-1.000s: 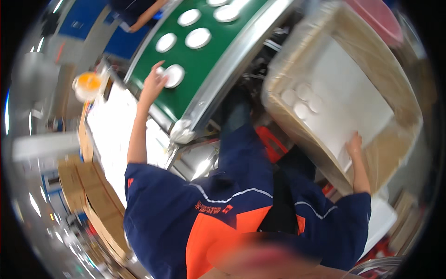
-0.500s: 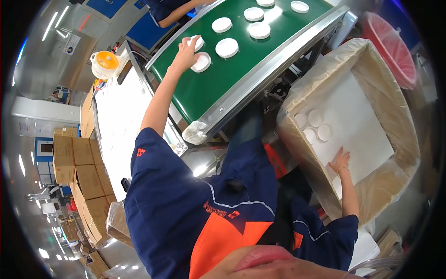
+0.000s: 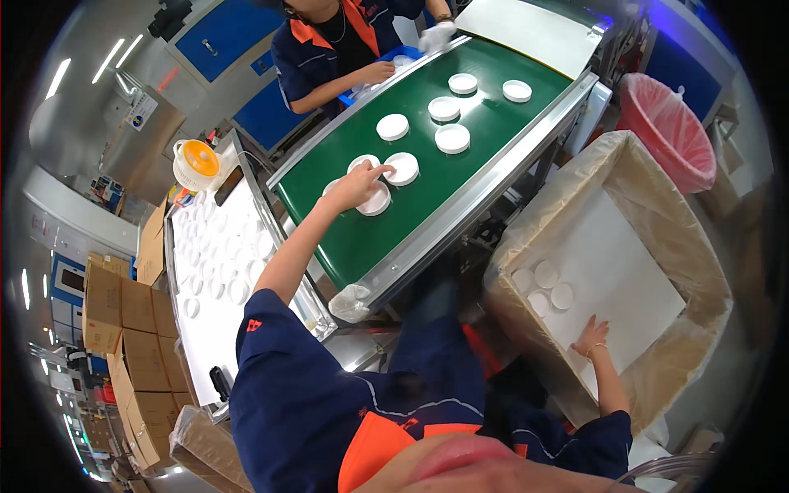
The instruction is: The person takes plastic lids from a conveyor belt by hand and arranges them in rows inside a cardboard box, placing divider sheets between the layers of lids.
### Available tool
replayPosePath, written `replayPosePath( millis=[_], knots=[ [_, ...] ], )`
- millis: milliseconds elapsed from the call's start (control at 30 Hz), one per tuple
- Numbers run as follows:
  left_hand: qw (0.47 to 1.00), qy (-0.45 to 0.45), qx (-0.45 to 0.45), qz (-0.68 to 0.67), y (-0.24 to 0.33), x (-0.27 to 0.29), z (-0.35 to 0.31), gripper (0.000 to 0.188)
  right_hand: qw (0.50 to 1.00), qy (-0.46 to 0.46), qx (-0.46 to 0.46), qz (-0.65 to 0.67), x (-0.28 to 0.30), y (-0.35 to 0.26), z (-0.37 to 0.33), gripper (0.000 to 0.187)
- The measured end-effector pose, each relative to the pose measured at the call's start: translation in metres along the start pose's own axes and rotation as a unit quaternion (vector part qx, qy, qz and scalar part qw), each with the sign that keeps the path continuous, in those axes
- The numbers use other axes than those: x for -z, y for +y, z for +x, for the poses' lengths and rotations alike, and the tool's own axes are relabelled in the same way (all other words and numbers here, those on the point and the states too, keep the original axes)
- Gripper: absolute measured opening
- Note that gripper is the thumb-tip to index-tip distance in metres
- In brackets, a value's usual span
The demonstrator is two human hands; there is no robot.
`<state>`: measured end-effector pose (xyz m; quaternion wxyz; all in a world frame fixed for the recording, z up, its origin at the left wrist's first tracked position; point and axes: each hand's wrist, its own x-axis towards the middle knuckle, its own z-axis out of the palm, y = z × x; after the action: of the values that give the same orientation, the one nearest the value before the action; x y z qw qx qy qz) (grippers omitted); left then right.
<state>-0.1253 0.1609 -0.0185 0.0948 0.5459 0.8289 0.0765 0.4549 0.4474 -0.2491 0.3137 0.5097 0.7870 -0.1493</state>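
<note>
While three white lids (image 3: 546,287) already lie in the lined carton (image 3: 657,205), the left hand (image 3: 355,187) closes on a lid (image 3: 376,201) on the green belt (image 3: 427,193); the right hand (image 3: 592,337) rests flat and empty on the liner. Six more wait, so packing looks barely begun.

I see a factory room with a grey floor (image 3: 74,123). Blue cabinet doors (image 3: 222,37) line the far wall. Strip lights (image 3: 57,78) glare at upper left. Stacked brown cartons (image 3: 123,329) stand along the left side, next to a long white table (image 3: 205,271). A pink-lined waste bin (image 3: 670,131) sits at upper right. A co-worker in a blue and orange uniform (image 3: 329,41) stands beyond the conveyor frame (image 3: 460,214)
</note>
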Motion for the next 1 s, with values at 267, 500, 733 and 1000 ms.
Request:
replayPosePath(
  millis=[267, 500, 733, 1000],
  knots=[
    [0.991, 0.075, -0.035, 0.101, -0.011, -0.007, -0.015, 0.038, 0.946, 0.233, 0.22, 0.05, 0.039, -0.068, 0.007, 0.085],
    [0.993, 0.106, -0.012, 0.054, -0.004, -0.016, -0.022, 0.034, 0.958, 0.095, 0.266, -0.048, 0.035, -0.137, 0.026, 0.074],
    [0.978, 0.179, -0.038, -0.099, 0.048, 0.016, -0.071, 0.032, 0.95, 0.131, 0.282, 0.02, 0.026, -0.139, 0.029, 0.07],
    [0.678, 0.361, -0.007, -0.64, 0.174, 0.033, -0.13, 0.038, 0.941, 0.179, 0.284, 0.045, 0.007, -0.125, 0.041, 0.071]
  ],
)
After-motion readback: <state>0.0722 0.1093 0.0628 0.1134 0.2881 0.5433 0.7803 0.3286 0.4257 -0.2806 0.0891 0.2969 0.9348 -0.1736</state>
